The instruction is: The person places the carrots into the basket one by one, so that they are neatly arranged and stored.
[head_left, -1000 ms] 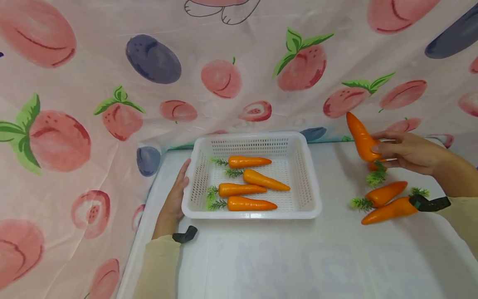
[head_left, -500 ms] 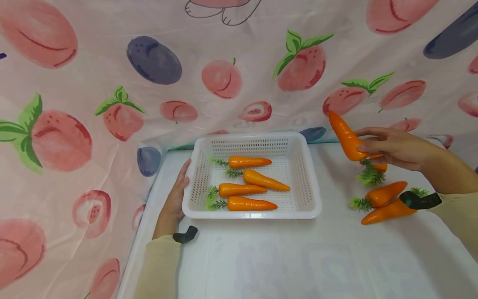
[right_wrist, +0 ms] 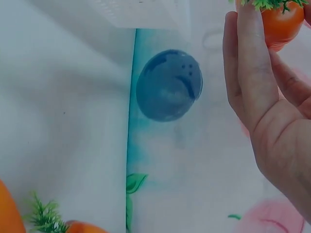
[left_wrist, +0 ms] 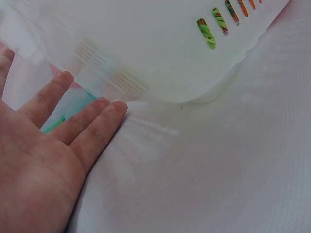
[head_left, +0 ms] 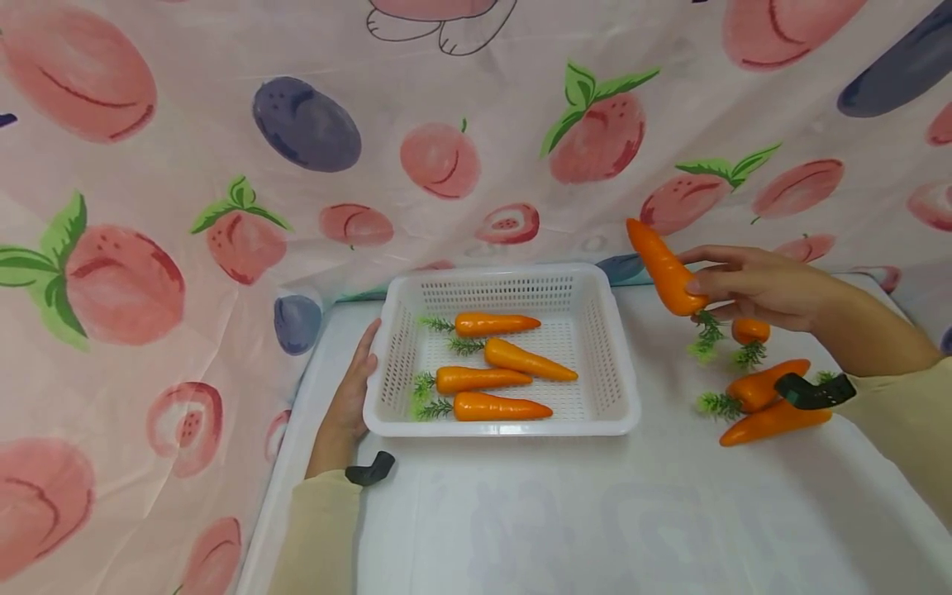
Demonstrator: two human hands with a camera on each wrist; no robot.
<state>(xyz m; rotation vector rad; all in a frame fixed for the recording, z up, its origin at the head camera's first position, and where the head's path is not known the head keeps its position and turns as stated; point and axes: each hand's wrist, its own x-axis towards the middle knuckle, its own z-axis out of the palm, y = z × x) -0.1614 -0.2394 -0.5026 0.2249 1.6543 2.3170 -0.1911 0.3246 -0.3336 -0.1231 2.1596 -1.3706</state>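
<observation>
My right hand (head_left: 769,285) pinches a carrot (head_left: 665,268) by its thick end above the table, right of the basket. The carrot's tip points up and left, and its green tuft hangs below the fingers. In the right wrist view the carrot (right_wrist: 282,26) shows at the top right between fingers and thumb. My left hand (head_left: 348,397) rests against the left side of the white plastic basket (head_left: 628,421). In the left wrist view the left hand's (left_wrist: 46,160) fingers are straight, with the fingertips at the basket wall (left_wrist: 160,63). Several carrots (head_left: 502,405) lie inside, tufts to the left.
Right of the basket, under my right arm, lie loose carrots: a small-looking one (head_left: 751,330), one with its tuft to the left (head_left: 766,386) and one (head_left: 773,423) partly covered by the wrist strap. A fruit-print cloth (head_left: 446,107) hangs behind the white table (head_left: 521,512).
My right hand has moved left toward the basket with the carrot, leaving the loose carrots more exposed. The left hand and the basket have stayed in place.
</observation>
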